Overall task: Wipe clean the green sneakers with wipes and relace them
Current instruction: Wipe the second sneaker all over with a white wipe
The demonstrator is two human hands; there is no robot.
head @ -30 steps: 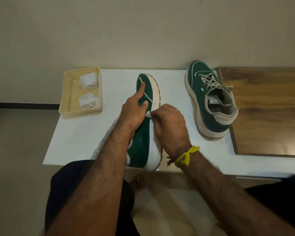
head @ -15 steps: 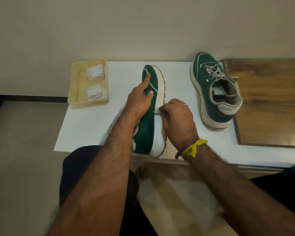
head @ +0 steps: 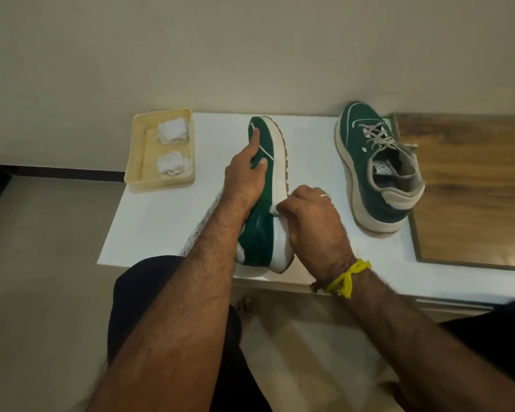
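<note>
Head view: left hand [head: 244, 176] grips tilted sneaker [head: 262, 221]; right hand [head: 312, 221] pinches wipe [head: 272, 210] against it.

Both forearms bare, no sleeves. Yellow thread band [head: 348, 277] knotted at right wrist; silver ring [head: 325, 196] on right hand [head: 311, 224]. Dark shorts [head: 137, 295] below the band.

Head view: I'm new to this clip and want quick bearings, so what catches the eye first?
At centre, a green sneaker lies tipped on its side, held by the left hand while the right hand presses a small wipe against its white sole edge. A second sneaker, laced, stands upright to the right. A tan tray holding crumpled wipes sits far left.
</note>
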